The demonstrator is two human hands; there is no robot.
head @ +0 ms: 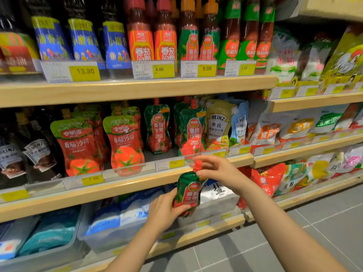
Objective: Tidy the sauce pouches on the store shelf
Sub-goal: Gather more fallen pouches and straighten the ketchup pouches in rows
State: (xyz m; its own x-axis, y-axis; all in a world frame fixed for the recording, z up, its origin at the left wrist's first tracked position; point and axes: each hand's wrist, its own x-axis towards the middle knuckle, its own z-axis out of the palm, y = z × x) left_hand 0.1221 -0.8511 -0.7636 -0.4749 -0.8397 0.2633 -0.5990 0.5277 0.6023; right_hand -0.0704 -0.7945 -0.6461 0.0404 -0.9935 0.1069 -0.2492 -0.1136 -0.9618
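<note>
Left hand [164,211] closed around the lower body of a green ketchup pouch [188,195], thumb across the front. Right hand [216,169] pinching the pouch's red cap [197,166] between thumb and fingers, other fingers loosely curled. Pouch upright, slightly tilted, held in the air in front of the middle shelf [125,188] edge, off the shelf.

At 12 o'clock from the held pouch: matching green pouch [192,132] standing at the shelf front. At 11 o'clock: another green pouch [158,127], set further back. At 10 o'clock: two red tomato pouches [125,142], front row. At 1 o'clock: Heinz dressing pouches [219,125], leaning. Yellow price tags [92,180] along the shelf lip.
</note>
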